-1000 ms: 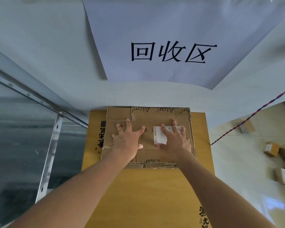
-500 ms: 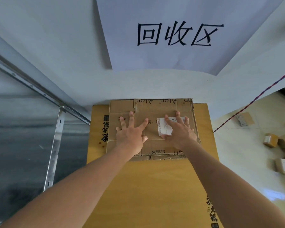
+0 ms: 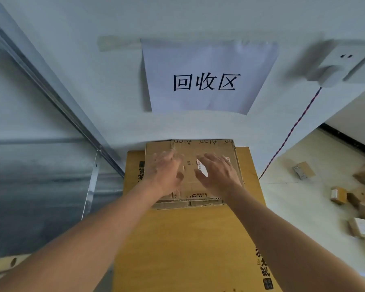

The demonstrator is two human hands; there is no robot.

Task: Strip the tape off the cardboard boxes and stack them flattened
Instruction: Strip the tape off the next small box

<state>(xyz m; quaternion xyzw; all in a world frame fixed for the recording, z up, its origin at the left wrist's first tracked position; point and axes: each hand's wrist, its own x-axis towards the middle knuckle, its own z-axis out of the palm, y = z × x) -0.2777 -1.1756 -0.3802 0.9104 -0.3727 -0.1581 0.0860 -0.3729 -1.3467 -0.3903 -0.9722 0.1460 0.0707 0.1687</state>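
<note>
A flattened brown cardboard box [image 3: 190, 182] with a white label lies against the wall on top of a large yellow flattened carton [image 3: 183, 239]. More flattened cardboard edges show under its near side. My left hand [image 3: 165, 173] and my right hand [image 3: 216, 175] hover over the brown box with fingers spread and relaxed, both blurred by motion. Whether the palms touch the cardboard I cannot tell. Neither hand holds anything.
A white paper sign [image 3: 207, 81] with black characters is taped to the wall above the stack. A wall socket [image 3: 337, 64] with a red-blue cord [image 3: 291, 131] is at the right. Several small cardboard boxes [image 3: 337, 194] lie on the floor at right. A metal frame [image 3: 89, 186] stands at left.
The view has tilted up, showing the sign's top and the socket. Both hands, which pressed flat on the brown box, are now blurred and pulling back toward me.
</note>
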